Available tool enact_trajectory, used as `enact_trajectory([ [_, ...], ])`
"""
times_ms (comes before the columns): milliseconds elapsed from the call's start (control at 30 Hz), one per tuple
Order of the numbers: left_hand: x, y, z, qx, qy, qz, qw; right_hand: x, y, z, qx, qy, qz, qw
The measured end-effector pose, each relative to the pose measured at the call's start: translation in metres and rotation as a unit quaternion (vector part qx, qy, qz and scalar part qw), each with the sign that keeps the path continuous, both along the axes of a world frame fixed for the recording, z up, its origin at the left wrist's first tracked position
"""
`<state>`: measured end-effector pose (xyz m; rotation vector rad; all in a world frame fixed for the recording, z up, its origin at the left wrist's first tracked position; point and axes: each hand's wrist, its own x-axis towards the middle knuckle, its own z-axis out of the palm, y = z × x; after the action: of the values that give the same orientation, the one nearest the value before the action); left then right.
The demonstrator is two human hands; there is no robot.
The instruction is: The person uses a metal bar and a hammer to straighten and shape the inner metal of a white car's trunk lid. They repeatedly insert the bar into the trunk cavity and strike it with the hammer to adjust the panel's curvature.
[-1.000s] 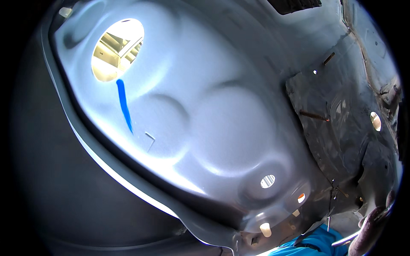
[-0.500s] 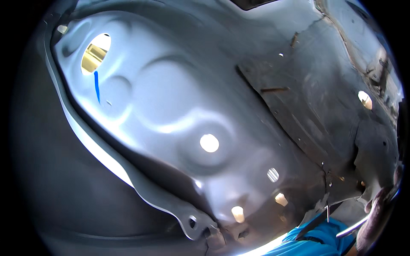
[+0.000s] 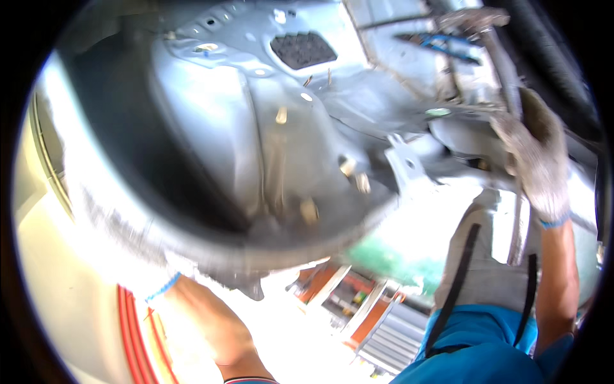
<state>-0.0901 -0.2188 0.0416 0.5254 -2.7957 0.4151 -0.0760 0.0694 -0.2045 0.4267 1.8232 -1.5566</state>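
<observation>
Where the right hand (image 3: 538, 157) grips, a hammer (image 3: 506, 72) sits

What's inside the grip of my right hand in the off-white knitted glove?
A long grey hammer runs through your right hand; its head and upper handle show above, its lower end below. The glove covers the gripped stretch, so that can't be seen.

— Which thing is carrying the others, please?
— The grey metal body (image 3: 297, 153) is carrying a blue-handled tool (image 3: 430, 42), which is lying on its upper right part.
— And the floor (image 3: 384, 257)?
— It is appearing greenish and very bright. A grey ridged box (image 3: 391, 333) is showing there, but blur is hiding its base.
</observation>
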Motion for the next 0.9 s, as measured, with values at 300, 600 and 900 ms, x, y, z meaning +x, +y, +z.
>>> enact_trajectory([
  [300, 0.165, 0.207, 0.018, 0.429, -0.204, -0.126, 0.871, 0.068, 0.033, 0.144, -0.297, -0.097, -0.109, 0.944],
  [600, 0.197, 0.230, 0.019, 0.452, -0.193, -0.053, 0.869, -0.024, 0.140, 0.141, -0.051, 0.293, -0.019, 0.955],
  [900, 0.159, 0.250, 0.037, 0.424, -0.189, -0.039, 0.885, -0.095, 0.125, 0.125, -0.207, -0.027, 0.159, 0.965],
])
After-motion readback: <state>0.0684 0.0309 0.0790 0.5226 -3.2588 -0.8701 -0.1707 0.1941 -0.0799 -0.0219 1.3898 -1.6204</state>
